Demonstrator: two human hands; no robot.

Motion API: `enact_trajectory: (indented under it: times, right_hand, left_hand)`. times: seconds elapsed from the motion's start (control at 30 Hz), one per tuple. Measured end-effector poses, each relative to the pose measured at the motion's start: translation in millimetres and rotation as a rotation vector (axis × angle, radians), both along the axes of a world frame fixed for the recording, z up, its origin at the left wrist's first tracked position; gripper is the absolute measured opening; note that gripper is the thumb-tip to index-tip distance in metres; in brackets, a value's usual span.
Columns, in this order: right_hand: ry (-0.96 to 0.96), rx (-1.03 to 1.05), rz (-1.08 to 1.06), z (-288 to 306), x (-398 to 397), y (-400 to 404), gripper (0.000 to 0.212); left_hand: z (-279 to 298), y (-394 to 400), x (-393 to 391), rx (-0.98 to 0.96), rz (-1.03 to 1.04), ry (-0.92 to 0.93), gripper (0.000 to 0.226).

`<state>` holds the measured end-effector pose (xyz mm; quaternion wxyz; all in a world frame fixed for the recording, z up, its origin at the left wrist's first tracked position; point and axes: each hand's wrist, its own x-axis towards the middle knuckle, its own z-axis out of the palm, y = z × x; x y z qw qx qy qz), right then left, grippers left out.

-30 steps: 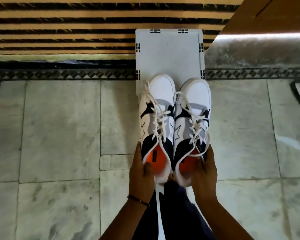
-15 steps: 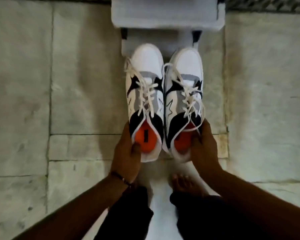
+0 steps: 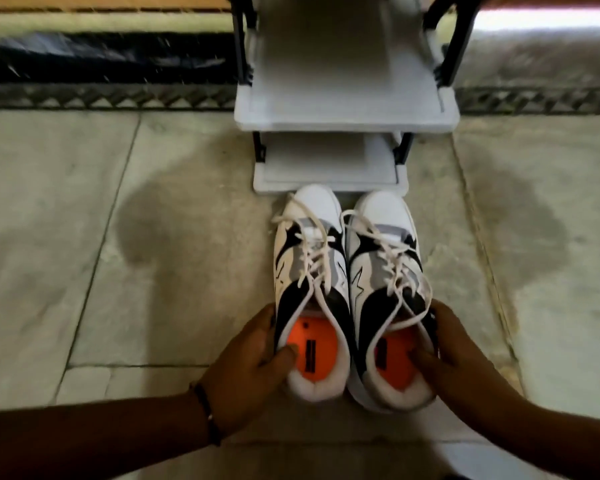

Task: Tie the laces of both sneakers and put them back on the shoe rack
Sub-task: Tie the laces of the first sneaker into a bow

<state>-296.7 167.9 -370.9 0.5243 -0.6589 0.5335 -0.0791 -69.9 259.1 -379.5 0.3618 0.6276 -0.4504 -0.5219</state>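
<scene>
Head view, two sneakers point(image 3: 347, 278), left hand point(image 3: 253, 368) and right hand point(image 3: 454, 358) fingers gripping one heel each, two-shelf rack point(image 3: 347, 98)

Left hand point(image 3: 253, 358), right hand point(image 3: 454, 355) grip sneakers point(image 3: 347, 271); toes at shoe rack point(image 3: 329, 178).

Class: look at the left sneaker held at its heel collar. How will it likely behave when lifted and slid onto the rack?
The left sneaker probably keeps its shape, since the left hand pinches only the padded collar. Its loose-looking laces may swing or snag on the shoe rack. It seems light enough for a one-hand grip.
</scene>
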Motion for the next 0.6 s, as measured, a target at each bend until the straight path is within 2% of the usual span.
enact_trajectory:
  times: [0.07, 0.13, 0.2, 0.27, 0.37, 0.43, 0.5, 0.6]
  right_hand:
    - [0.111, -0.164, 0.142, 11.3, -2.9, -13.3, 0.06]
    - [0.197, -0.352, 0.261, 29.9, 0.9, -35.5, 0.06]
    - [0.217, -0.485, 0.453, 50.8, 15.9, -58.9, 0.042]
    - [0.248, -0.479, 0.694, 68.7, 34.8, -75.4, 0.024]
    - [0.409, -0.438, 1.003, 80.9, 64.2, -84.0, 0.023]
    - [0.557, -0.471, 1.158, 83.3, 82.3, -81.9, 0.033]
    - [0.66, -0.407, 1.19, 80.4, 97.8, -77.9, 0.039]
    - [0.563, -0.311, 0.967, 63.8, 111.4, -71.2, 0.037]
  left_hand:
    - [4.5, -5.5, 9.6, -0.013, -0.018, -0.071, 0.043]
    - [8.4, -17.5, 15.7, -0.045, -0.001, -0.192, 0.049]
    - [10.8, -32.5, 19.2, -0.102, -0.006, -0.349, 0.069]
    - [10.4, -46.9, 22.9, -0.114, -0.065, -0.425, 0.08]
    - [9.9, -57.7, 25.5, -0.1, -0.187, -0.484, 0.076]
    - [12.1, -61.2, 22.9, -0.073, -0.209, -0.469, 0.06]
    - [14.8, -65.2, 21.3, -0.052, -0.144, -0.394, 0.048]
    - [24.4, -70.0, 21.1, 0.019, -0.055, -0.123, 0.027]
